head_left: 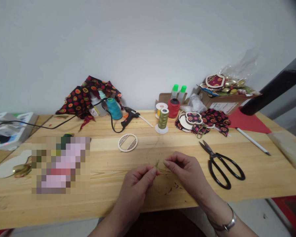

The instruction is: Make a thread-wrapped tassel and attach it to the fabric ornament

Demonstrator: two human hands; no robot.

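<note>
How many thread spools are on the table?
4: teal spool by the fabric; white spool, red spool and olive spool right of the glue gun. Others may be hidden.

A pixelated patch (61, 164) hides something on the bench (108, 200); the olive wisp (157, 163) between the fingers (153, 171) is too small to identify.

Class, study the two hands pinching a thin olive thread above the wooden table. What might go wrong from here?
The thin olive-green thread is gripped only by the fingertips of the left hand and right hand, so it may slip or fray. The black-handled metal scissors lie on the wooden table close to the right hand, so a careless sideways reach might catch their blades.
</note>
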